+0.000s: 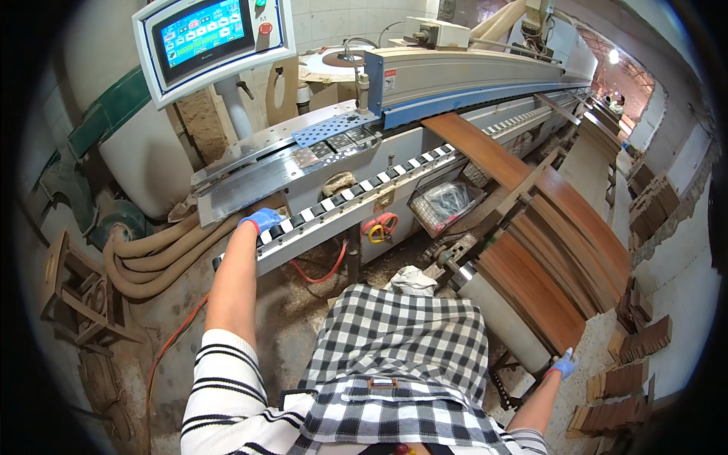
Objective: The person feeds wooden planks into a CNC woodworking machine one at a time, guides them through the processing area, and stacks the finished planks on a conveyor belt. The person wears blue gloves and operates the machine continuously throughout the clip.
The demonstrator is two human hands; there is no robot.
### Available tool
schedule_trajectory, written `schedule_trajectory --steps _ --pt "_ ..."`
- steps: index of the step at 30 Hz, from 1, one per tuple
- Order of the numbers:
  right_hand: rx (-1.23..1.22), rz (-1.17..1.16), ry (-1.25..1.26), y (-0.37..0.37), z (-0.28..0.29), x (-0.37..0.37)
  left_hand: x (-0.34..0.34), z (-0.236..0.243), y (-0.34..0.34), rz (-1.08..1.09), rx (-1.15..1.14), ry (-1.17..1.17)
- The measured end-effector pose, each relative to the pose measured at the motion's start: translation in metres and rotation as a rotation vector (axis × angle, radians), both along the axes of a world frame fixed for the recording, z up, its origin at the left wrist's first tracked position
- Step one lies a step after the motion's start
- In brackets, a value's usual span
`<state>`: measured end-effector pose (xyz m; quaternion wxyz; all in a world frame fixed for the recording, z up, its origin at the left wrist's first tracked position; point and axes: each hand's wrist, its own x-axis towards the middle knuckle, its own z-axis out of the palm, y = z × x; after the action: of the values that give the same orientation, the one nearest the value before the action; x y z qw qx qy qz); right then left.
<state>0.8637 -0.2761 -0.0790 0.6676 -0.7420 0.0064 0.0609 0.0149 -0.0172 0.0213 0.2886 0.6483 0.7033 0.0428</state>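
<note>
My left hand (264, 220), in a blue glove, rests over the near end of a rail with black and white rollers (349, 196), its fingers curled onto it. Low on the right, my right hand (563, 365), also gloved, is at the near corner of a stack of reddish-brown boards (531, 292). Its fingers are at the end of the nearest board, partly hidden. One long brown board (478, 148) lies across the rail, its far end under the blue-edged beam of a long machine (470, 80).
A control screen (203, 34) stands at the upper left, above ribbed hoses (148, 262) and a wooden stool (76, 296). A grey roller (504, 322) runs beside the stack. Orange-handled scissors (379, 226) hang below the rail. More boards (618, 387) stand along the right wall.
</note>
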Motion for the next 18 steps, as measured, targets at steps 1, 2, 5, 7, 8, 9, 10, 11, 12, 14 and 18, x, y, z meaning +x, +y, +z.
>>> schedule_trajectory --steps 1,2,5,7,8,9,10,11,12,14,18 --pt "0.000 -0.032 0.030 -0.002 0.002 -0.001 0.003 0.003 0.000 0.010 -0.011 -0.003" --pt "0.050 -0.002 0.067 -0.009 -0.002 0.000 0.005 0.004 -0.001 0.021 -0.022 -0.007" --pt "0.250 0.128 0.218 -0.035 -0.013 -0.012 -0.001 -0.004 0.004 -0.015 0.000 0.052" --pt "0.444 0.264 0.355 -0.059 -0.015 -0.033 -0.009 -0.013 0.008 -0.051 0.052 0.022" --pt "0.537 0.339 0.427 -0.071 -0.021 -0.041 -0.012 -0.019 0.009 -0.054 0.084 0.003" --pt "0.511 0.400 0.499 -0.076 -0.023 -0.047 -0.014 -0.025 0.011 -0.056 0.116 -0.016" --pt "0.482 0.459 0.572 -0.083 -0.016 -0.065 -0.014 -0.025 0.011 -0.048 0.111 -0.013" --pt "0.453 0.519 0.645 -0.089 -0.009 -0.083 -0.014 -0.024 0.010 -0.039 0.108 -0.010" --pt "0.454 0.533 0.621 -0.091 -0.002 -0.099 -0.011 -0.022 0.010 -0.035 0.103 -0.007" --pt "0.458 0.568 0.573 -0.087 0.013 -0.126 -0.006 -0.014 0.007 -0.013 0.058 -0.005" --pt "0.474 0.662 0.521 -0.083 0.038 -0.145 -0.001 -0.006 0.005 0.008 0.025 0.004"
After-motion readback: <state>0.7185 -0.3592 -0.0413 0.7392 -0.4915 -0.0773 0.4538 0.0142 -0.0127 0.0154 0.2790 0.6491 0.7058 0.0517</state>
